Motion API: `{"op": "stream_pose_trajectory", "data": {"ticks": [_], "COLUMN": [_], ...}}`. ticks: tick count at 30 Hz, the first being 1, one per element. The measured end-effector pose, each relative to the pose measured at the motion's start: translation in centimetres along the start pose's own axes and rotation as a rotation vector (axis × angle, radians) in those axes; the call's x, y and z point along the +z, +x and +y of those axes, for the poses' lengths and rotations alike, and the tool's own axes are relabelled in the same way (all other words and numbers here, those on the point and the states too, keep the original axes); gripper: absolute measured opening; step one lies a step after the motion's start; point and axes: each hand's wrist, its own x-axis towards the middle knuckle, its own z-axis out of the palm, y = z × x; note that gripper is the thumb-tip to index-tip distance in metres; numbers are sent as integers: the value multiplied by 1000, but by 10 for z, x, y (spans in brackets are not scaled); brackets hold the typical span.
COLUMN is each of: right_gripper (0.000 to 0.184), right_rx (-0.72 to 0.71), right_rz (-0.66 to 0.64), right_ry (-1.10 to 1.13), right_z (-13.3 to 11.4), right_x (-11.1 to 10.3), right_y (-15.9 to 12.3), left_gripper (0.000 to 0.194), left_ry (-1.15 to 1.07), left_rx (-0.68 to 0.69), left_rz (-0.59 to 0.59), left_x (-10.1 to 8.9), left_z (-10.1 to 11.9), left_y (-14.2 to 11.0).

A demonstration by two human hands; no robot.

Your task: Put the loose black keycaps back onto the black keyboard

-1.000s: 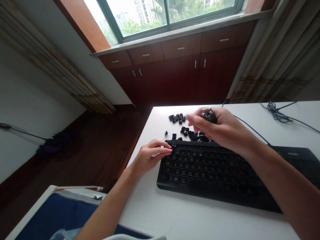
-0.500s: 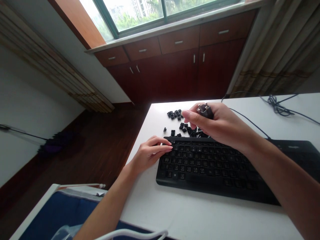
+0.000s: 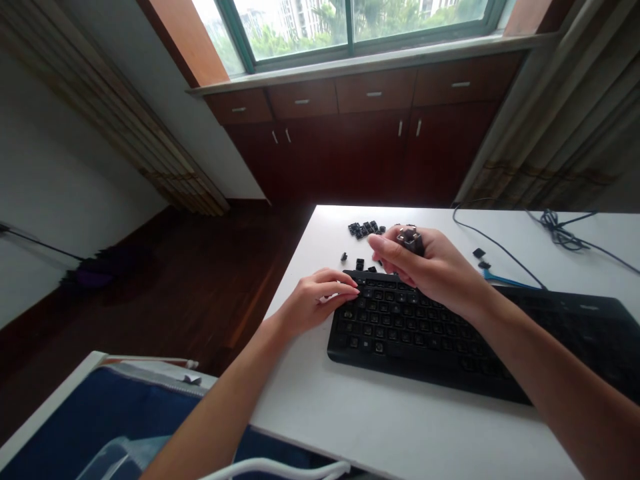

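One black keyboard (image 3: 400, 330) lies across the tabletop (image 3: 425, 427), its left end just inside the tabletop's left edge. At the keyboard's far left corner the left hand (image 3: 320, 295) has a narrow grip, thumb and fingertips nearly meeting; whether they pinch anything cannot be told. Above the keyboard's far edge, the right hand (image 3: 430, 261) has its grip closed around a dark pronged tool (image 3: 411, 241). Fingertip work at that corner seems the step in hand; the next move calls for a light touch and a steady keyboard. Loose black keycaps (image 3: 366, 229) lie toward the tabletop's far left corner; a slim blue tool (image 3: 509, 281) lies behind the keyboard.
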Motion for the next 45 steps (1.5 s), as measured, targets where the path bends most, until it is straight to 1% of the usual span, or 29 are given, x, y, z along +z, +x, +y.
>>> {"op": "stream_pose_trajectory", "data": {"ticks": [2,3,6,8,9,12,15,18,21,24,26,28,30,33,37,40,42,45], "right_gripper": [34,33,26,18,17,26,32,34,32,25,24,28,35,42,46,50,50,45], "right_rx": [-7,-10,-55,-127,-160,-229,-281,-342,-388,-397,-403,-419,-439,-446,-417,-401,-392,-381], "right_rz": [-18,-30,-61,-93,-122,-211,-244,-252,-233,-202,-213,-241,-271,-304,-317,-337,-338,-340], "right_ry": [-53,-113,-403,-606,-693,-877,-967,-1012,-1024,-1022,-1018,-1022,-1033,-1076,-1114,-1110,-1105,-1089], "right_z": [2,5,20,32,38,51,54,55,58,60,61,61,61,58,51,45,42,41], "right_x": [4,5,8,10,10,12,16,21,22,21,20,19,18,15,15,18,21,23], "right_y": [-1,-2,-8,-13,-15,-19,-19,-19,-19,-18,-16,-14,-11,-9,-11,-13,-12,-10], "left_gripper": [19,19,18,16,14,11,11,12,14,16,17,18,18,19,18,15,14,14], "left_ry": [6,13,29,21,14,-4,-34,-93,-146,-133,-90,-57,-49,-66,-85,-89,-103,-125], "left_rx": [12,15,18,8,0,-28,-57,-81,-110,-157,-202,-230,-232,-234,-257,-250,-234,-220], "left_rz": [1,2,4,11,16,24,28,40,111,175,176,165,160,184,220,202,180,160], "left_x": [-1,-2,-2,-2,-1,-1,-1,-2,0,3,5,6,7,8,8,8,7,5], "left_z": [0,-1,-2,-3,-3,-4,-4,-2,-1,-1,-2,-2,-3,-5,-7,-7,-7,-8], "left_y": [-1,-2,-3,-3,-3,-2,-3,-6,-7,-4,-1,3,4,2,-2,-3,-2,-2]}}
